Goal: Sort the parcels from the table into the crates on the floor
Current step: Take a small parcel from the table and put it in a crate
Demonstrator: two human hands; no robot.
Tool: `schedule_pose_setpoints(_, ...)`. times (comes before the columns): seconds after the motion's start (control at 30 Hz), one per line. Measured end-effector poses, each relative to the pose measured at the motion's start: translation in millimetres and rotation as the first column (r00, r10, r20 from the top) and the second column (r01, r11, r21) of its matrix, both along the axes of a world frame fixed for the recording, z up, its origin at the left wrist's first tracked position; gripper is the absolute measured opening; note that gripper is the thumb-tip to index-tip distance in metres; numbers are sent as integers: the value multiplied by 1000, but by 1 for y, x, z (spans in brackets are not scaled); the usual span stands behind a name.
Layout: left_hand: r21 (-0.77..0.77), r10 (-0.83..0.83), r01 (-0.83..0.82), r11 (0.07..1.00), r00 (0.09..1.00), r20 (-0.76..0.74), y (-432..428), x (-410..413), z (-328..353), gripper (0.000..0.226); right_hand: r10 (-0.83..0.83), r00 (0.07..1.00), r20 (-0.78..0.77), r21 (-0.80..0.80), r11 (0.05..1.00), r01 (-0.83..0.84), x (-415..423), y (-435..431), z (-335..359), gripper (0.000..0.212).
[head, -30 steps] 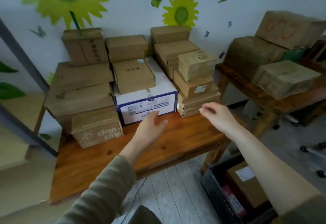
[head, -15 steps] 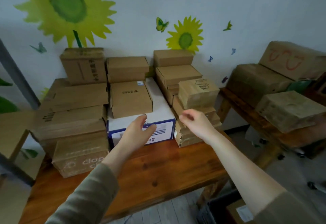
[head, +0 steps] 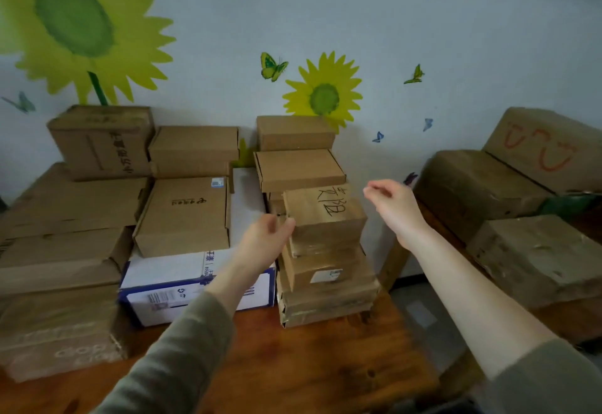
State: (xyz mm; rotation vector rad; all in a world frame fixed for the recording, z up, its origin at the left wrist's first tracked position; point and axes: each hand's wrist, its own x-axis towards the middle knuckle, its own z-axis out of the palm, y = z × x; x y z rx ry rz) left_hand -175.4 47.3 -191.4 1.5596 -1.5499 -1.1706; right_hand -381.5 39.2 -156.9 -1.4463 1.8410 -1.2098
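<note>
small taped parcel (head: 325, 218) topped the right stack on the bench (head: 325, 364). left grip (head: 264, 239) was spread at its left face; right grip (head: 392, 202) loosely curled, empty, just right. looked light, stiff, tape slick; best squeezed by both side faces.

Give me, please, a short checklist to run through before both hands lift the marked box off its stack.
1. Both hands free: ok, neither holds anything.
2. Left hand at the marked box: ok, its fingers are at the box's left edge; firm contact cannot tell.
3. Right hand on the box: not ok, it is apart, to the box's right.
4. Box top free: ok, nothing lies on it.
5. Stack beneath steady: cannot tell; its boxes sit staggered.
</note>
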Motion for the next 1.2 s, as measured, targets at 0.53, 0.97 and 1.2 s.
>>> schedule_pose_setpoints(0.53,177,80,-46,983,978,-194,-43,-21,-7,32,77,926,370,309,930,-201,-26,-49,-46,52)
schedule_pose_setpoints(0.97,82,246,-266,960,675,-696,-40,17,28,52,364,733,575,-179,930,-321,33,-81,21,24)
schedule_pose_setpoints(1.2,-260,215,-493,830,714,-666,-41,25,43,11,354,652,671,-140,923,-357,64,-91,15,46)
